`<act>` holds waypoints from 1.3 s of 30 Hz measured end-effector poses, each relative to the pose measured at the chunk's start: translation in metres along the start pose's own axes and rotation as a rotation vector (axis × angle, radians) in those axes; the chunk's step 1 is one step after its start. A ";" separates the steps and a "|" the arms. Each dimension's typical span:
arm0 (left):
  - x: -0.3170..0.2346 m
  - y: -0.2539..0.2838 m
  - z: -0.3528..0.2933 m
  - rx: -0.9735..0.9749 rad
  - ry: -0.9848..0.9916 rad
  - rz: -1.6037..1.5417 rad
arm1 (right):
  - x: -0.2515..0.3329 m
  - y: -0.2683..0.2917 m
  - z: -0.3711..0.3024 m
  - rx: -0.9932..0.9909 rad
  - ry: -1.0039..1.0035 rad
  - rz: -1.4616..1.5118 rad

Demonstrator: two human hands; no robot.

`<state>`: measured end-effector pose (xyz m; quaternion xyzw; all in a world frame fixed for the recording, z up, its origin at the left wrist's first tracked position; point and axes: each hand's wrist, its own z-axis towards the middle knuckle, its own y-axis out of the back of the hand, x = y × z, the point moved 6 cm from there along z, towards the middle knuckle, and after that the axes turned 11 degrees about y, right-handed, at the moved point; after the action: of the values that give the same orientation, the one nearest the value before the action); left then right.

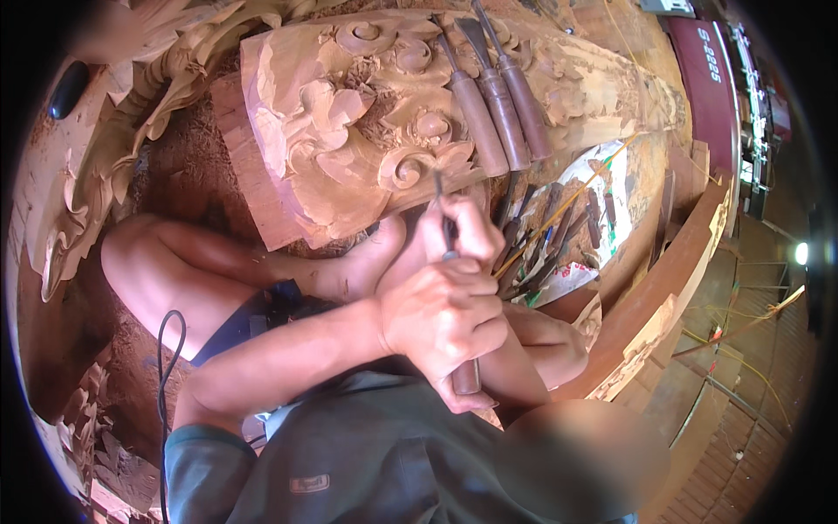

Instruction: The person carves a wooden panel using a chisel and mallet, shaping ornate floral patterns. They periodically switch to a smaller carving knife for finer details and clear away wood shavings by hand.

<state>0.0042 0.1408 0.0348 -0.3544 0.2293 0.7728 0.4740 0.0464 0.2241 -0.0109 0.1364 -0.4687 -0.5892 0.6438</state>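
Both my hands on one chisel [447,240] at the scroll's lower edge.
Left hand [445,319] clamped round the handle, right hand [467,229] pinching the blade — I'd shave thin on the carved block [349,131].

Left forearm crosses from lower left, its hand [445,319] fisted, knuckles up. Right hand [463,231] sits just above and touching it, fingers pinched, pointing upward.
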 end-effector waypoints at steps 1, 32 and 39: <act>-0.001 0.000 -0.001 0.018 -0.009 0.000 | -0.002 -0.006 0.004 0.008 0.075 0.102; -0.017 -0.020 0.005 -0.043 0.414 0.088 | 0.014 -0.004 -0.075 0.133 -0.809 0.598; 0.005 -0.067 -0.011 0.048 0.317 0.404 | -0.023 -0.019 -0.095 0.495 -0.713 0.829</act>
<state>0.0659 0.1657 0.0222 -0.4067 0.3851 0.7809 0.2765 0.1105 0.2034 -0.0849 -0.1182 -0.7933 -0.1717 0.5721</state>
